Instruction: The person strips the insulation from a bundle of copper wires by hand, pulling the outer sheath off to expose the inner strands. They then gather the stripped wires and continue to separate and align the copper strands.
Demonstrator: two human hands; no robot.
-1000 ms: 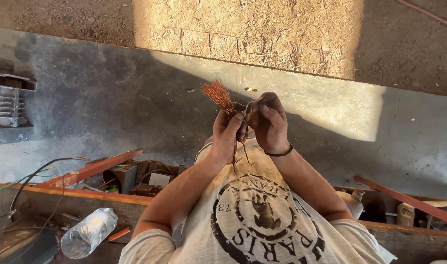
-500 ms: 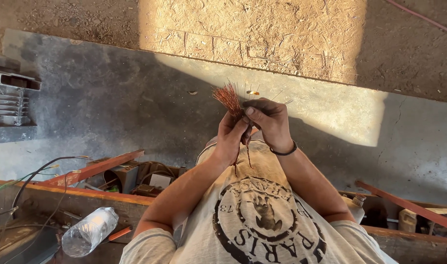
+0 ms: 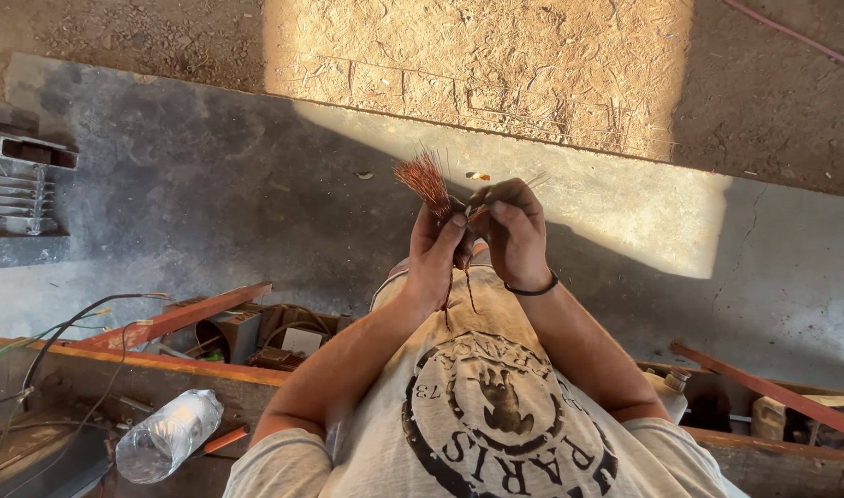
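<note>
Copper strands (image 3: 426,177) fan out in a reddish tuft just above the left hand (image 3: 438,254), which is closed around the bundle's stem, much as it was a second ago, though both hands now sit a touch lower and more to the right. Right beside it, the right hand (image 3: 514,231) has its fingertips pinched on a few loose strands at the tuft's base, so the picking-apart seems to be carrying on, not finished.

Warm, low sunlight falls in a bright patch across the ground (image 3: 496,83) at the top, slanting onto the concrete floor (image 3: 210,212) below it, which otherwise lies in soft shade. Focus is sharp; edges bend slightly.
</note>
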